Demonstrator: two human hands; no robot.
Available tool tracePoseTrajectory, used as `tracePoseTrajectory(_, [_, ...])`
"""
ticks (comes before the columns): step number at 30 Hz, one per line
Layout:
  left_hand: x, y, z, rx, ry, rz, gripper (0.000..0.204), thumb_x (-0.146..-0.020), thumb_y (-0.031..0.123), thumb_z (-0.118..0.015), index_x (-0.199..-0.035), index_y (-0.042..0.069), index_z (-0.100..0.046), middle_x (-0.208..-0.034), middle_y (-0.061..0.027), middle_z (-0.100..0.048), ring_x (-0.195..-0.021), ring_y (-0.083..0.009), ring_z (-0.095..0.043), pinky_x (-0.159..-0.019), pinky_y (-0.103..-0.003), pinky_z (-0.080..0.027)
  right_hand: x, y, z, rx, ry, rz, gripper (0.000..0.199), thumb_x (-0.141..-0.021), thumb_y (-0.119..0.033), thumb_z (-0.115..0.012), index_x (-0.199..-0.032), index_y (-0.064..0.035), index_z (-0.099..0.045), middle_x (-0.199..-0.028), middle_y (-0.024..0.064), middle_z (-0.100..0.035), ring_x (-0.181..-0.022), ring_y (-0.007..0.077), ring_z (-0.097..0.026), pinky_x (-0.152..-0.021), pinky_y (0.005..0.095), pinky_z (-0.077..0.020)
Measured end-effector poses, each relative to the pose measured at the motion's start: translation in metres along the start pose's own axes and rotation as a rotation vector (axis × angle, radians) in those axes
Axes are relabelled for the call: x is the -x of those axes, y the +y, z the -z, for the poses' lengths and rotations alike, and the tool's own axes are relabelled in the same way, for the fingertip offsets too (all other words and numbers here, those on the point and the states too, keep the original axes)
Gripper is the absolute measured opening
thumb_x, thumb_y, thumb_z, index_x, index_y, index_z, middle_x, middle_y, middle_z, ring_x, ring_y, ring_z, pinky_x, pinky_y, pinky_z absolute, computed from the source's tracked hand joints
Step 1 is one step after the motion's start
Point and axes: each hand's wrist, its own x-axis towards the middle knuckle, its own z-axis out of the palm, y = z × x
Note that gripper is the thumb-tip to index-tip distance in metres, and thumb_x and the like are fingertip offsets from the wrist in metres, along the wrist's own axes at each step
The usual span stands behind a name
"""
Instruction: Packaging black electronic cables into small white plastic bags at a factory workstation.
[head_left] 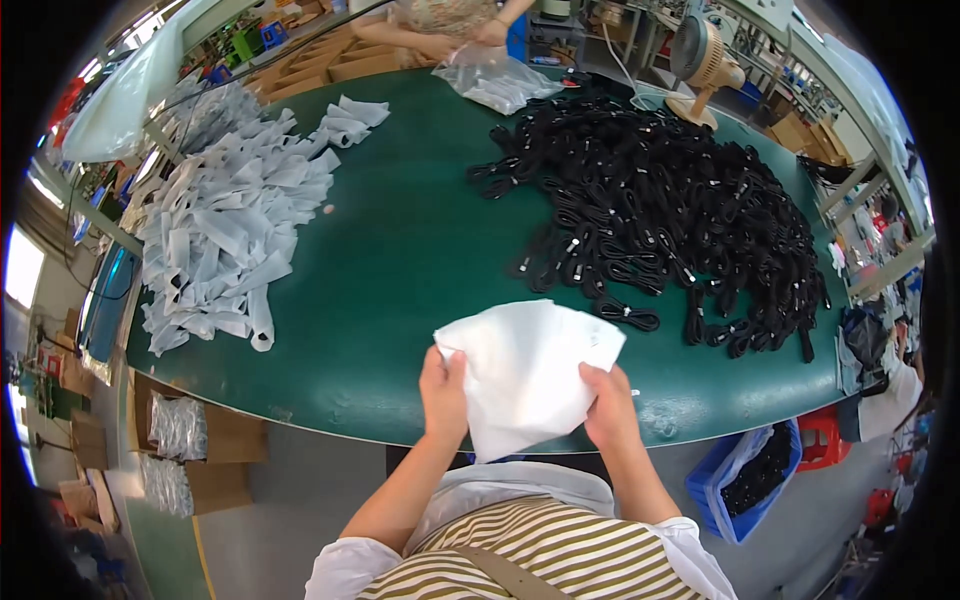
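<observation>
White sheet [530, 370] at the near edge of the green table [400, 220], held between two hands; contact with the tabletop cannot be determined. Left hand [443, 395], at the sheet's 9 o'clock, pinches one side, thumb toward the viewer; right hand [609, 405], at 3 o'clock, is likewise closed on the opposite side. The longer spread runs roughly from 9 to 3 o'clock, hand to hand; a lower corner points to 7 o'clock, nearer the left hand. Black cables [650, 220] lie toward 1 o'clock, nearer the right hand; pale strips [215, 240], heaped, toward 10 o'clock.
</observation>
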Motion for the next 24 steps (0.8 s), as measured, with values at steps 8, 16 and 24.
tracePoseTrajectory(8, [-0.041,-0.009,-0.003,-0.246,-0.014,0.0,0.024,-0.101,0.008,-0.05,-0.123,-0.002,-0.054,-0.112,-0.0098,-0.064,-0.101,-0.0169,-0.062,-0.091,-0.032,-0.05,0.003,-0.097,0.031,0.014,0.243,0.436,0.048,-0.089,-0.008,-0.055,-0.133,0.0105,-0.048,-0.128,0.0168,-0.06,-0.117,0.0261,-0.059,-0.104,0.0388,-0.0441])
tracePoseTrajectory(16, [-0.014,0.041,-0.043,-0.855,-0.083,-0.839,0.038,-0.098,0.019,-0.06,-0.128,-0.003,-0.053,-0.115,-0.0082,-0.064,-0.101,-0.0216,-0.062,-0.091,-0.033,-0.049,0.01,-0.118,-0.006,0.311,-0.19,0.248,0.046,-0.087,-0.011,-0.058,-0.13,0.0081,-0.054,-0.12,0.0149,-0.066,-0.105,0.0253,-0.066,-0.094,0.0376,-0.0515])
tracePoseTrajectory(24, [0.032,0.066,-0.025,0.163,-0.299,0.267,0.046,-0.098,0.015,-0.058,-0.137,-0.005,-0.045,-0.137,-0.0154,-0.053,-0.125,-0.026,-0.053,-0.104,-0.04,-0.044,-0.028,-0.044,-0.056,0.894,-0.449,0.489,0.05,-0.092,-0.028,-0.066,-0.126,0.0072,-0.053,-0.127,0.0227,-0.055,-0.113,0.0328,-0.057,-0.089,0.0393,-0.0505])
